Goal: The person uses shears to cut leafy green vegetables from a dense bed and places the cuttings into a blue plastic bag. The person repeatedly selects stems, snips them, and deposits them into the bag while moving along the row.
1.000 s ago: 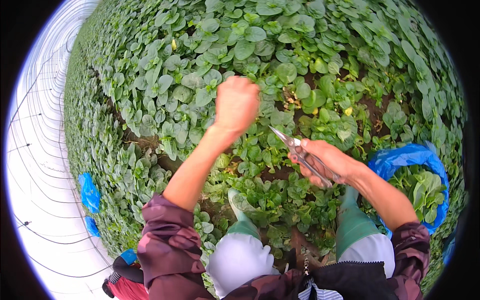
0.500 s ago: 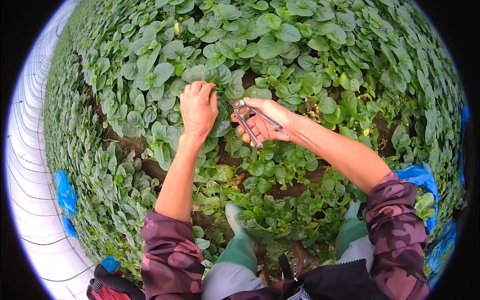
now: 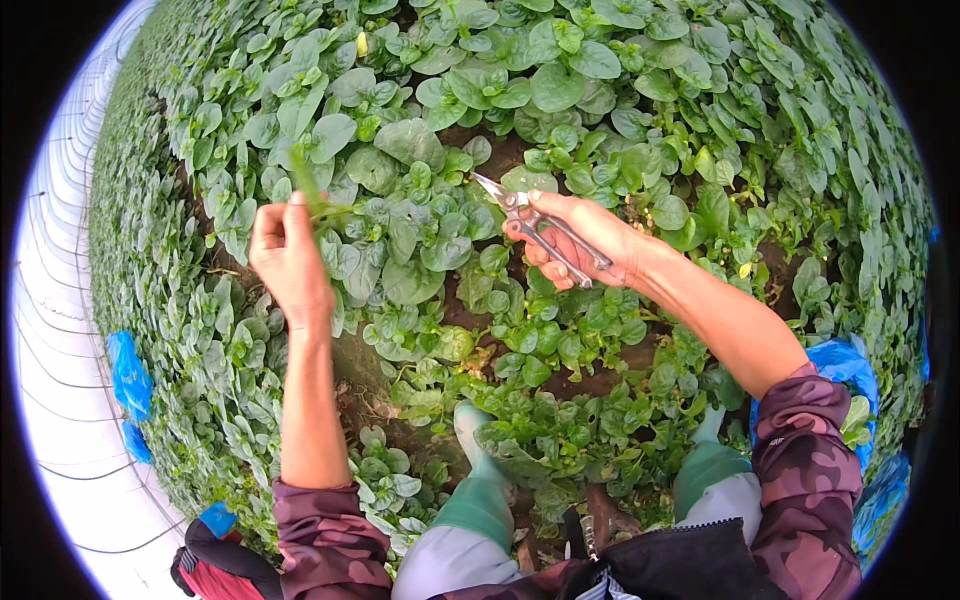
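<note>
My left hand [image 3: 290, 258] pinches a green leafy sprig [image 3: 312, 185] above the plants at the left; motion smears the sprig. In my right hand [image 3: 585, 240] is a pair of pruning shears [image 3: 545, 238] with metal blades and grey handles. The blades point up and left over the plants, and the handles stand somewhat apart. Round, broad-leaved green plants [image 3: 410, 230] spread beneath both hands. My hands are well apart, the left one to the left of the shears.
Green boots [image 3: 480, 500] stand among the leaves below. Blue plastic bags lie at the right [image 3: 845, 365] and far left [image 3: 130, 375]. Another person [image 3: 230, 565] is bent over at the lower left. White sheeting [image 3: 60, 400] with dark curved lines runs along the left edge.
My left hand has moved left and down toward me, lifting a sprig out of the plants. My right hand has shifted slightly right with the shears, whose blades now show clear of the leaves.
</note>
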Tool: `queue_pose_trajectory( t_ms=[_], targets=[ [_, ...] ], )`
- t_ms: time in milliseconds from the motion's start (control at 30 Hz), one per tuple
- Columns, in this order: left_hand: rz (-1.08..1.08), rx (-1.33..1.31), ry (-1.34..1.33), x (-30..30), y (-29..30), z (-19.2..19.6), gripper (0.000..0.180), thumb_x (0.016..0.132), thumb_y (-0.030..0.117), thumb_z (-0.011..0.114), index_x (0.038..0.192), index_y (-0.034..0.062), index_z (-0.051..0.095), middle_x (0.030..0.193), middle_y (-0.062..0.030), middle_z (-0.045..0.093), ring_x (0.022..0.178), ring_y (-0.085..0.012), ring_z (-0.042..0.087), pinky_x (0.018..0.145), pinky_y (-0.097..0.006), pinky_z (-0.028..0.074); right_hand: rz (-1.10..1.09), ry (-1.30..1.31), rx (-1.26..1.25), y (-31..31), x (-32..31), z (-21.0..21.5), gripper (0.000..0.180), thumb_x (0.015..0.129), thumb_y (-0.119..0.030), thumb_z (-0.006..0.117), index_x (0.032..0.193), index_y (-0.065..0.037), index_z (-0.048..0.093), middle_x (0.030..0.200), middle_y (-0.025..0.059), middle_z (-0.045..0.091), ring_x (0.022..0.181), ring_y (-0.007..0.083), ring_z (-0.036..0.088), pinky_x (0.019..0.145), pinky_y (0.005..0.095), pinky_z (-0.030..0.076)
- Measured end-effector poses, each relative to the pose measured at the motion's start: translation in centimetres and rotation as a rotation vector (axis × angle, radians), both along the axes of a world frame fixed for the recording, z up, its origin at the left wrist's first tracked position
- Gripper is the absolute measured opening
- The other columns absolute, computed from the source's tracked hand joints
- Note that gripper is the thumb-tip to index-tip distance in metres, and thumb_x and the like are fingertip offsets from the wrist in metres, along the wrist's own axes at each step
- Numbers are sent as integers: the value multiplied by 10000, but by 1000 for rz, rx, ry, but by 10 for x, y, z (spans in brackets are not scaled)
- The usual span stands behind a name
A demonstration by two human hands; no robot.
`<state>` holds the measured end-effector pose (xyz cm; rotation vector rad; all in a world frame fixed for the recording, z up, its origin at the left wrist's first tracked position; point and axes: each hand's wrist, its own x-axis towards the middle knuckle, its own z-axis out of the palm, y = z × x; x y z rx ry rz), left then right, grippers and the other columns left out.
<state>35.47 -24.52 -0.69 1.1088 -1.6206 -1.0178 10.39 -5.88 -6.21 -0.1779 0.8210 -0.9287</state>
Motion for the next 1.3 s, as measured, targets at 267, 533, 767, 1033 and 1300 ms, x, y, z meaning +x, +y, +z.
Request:
queue_pose_trajectory(
  t_ms=[267,533,767,1033,1300],
  targets=[
    [-350,-270,-839,-35,-19,0,560,809,-23,621,1336,122,499,1103,-141,559,900,-260,627,799,-389,533,-12,-228,21,-52,14,-10,513,1021,-499,397,1134,-41,600,792,51,615,638,161,573,525,300,446],
    [-631,-460,-1181,-79,-61,-13,540,820,61,627,1338,191,545,1247,-211,553,961,-420,629,847,-455,521,-1,-373,45,-50,6,-24,528,1028,-493,383,1181,-30,586,874,94,652,732,197,622,593,336,534],
    [-502,-234,-972,-97,-79,-21,304,863,153,686,1138,28,651,990,-163,702,962,-298,676,853,-397,515,-5,-454,2,-51,9,-34,523,1025,-486,411,1203,-27,586,882,92,653,743,205,626,590,324,522],
    [-676,-112,-855,-126,-75,-21,127,885,79,642,956,-26,652,851,-100,688,809,-158,601,804,-330,486,-59,-562,39,-63,13,-43,557,1040,-469,366,1253,11,550,931,116,627,777,219,622,642,366,537],
    [-754,-194,-776,-120,-55,-1,100,895,53,615,947,-31,636,849,-92,679,817,-157,596,792,-322,481,-143,-635,124,-65,16,-51,526,1030,-422,429,1272,40,491,754,34,536,534,88,465,410,250,384]
  ],
)
